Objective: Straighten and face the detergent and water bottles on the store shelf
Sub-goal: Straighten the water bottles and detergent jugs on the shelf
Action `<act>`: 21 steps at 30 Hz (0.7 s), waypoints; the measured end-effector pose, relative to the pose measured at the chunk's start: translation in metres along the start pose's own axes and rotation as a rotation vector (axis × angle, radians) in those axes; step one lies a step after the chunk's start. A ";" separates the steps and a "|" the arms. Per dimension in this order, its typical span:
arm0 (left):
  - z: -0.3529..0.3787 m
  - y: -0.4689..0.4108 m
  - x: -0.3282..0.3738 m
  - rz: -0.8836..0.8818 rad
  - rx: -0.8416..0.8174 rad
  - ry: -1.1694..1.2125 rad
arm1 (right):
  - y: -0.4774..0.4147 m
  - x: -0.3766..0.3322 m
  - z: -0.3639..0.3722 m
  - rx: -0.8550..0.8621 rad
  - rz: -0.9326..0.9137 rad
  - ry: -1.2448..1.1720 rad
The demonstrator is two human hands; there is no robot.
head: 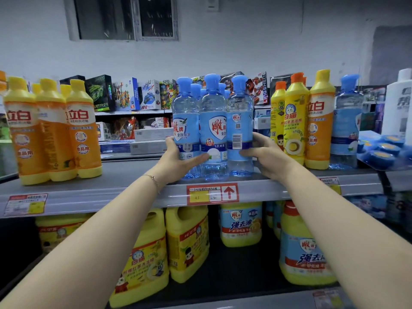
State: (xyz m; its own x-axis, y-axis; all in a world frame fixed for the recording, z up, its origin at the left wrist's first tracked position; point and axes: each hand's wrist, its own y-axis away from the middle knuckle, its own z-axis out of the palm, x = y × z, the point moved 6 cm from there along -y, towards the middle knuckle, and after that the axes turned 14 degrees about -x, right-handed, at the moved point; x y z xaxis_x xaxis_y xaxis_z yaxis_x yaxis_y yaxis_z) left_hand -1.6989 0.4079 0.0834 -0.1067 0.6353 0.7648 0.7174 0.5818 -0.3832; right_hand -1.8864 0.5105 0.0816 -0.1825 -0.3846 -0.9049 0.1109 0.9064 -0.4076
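Flanking bottles [213,121]: left hand [178,160], right hand [265,157]

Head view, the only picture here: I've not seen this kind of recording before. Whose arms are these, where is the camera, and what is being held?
There is no machine. A person works bare-handed, and the camera sits on their head, looking forward and down, so both arms reach in from below. On the grey shelf three clear blue bottles stand in a front row, with more behind. The left hand grips the left bottle. The right hand grips the right bottle, which shows its barcode. The middle bottle shows its front label. Orange detergent bottles stand to the left, yellow bottles to the right, and big yellow jugs on the shelf below.
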 end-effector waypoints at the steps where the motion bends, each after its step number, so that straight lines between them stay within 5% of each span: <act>1: 0.000 0.000 0.001 0.003 -0.002 0.004 | -0.001 0.001 -0.002 0.026 0.002 0.008; 5: 0.001 0.002 0.002 0.008 -0.014 0.002 | -0.007 0.003 -0.001 0.159 0.064 0.124; 11: 0.000 0.001 0.001 0.010 -0.019 0.022 | -0.001 0.001 -0.001 -0.058 0.086 0.000; 16: 0.000 0.001 0.001 0.009 -0.014 0.029 | -0.006 0.005 -0.003 0.155 0.144 0.175; 21: 0.000 0.002 0.001 0.010 -0.008 0.049 | 0.001 0.001 0.003 -0.032 0.132 0.032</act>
State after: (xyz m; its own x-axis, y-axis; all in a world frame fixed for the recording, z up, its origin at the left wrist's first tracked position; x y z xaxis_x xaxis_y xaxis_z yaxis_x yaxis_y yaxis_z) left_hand -1.6979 0.4095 0.0839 -0.0659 0.6152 0.7856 0.7236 0.5716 -0.3869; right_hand -1.8834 0.5104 0.0800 -0.1994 -0.2567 -0.9457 0.1044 0.9540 -0.2810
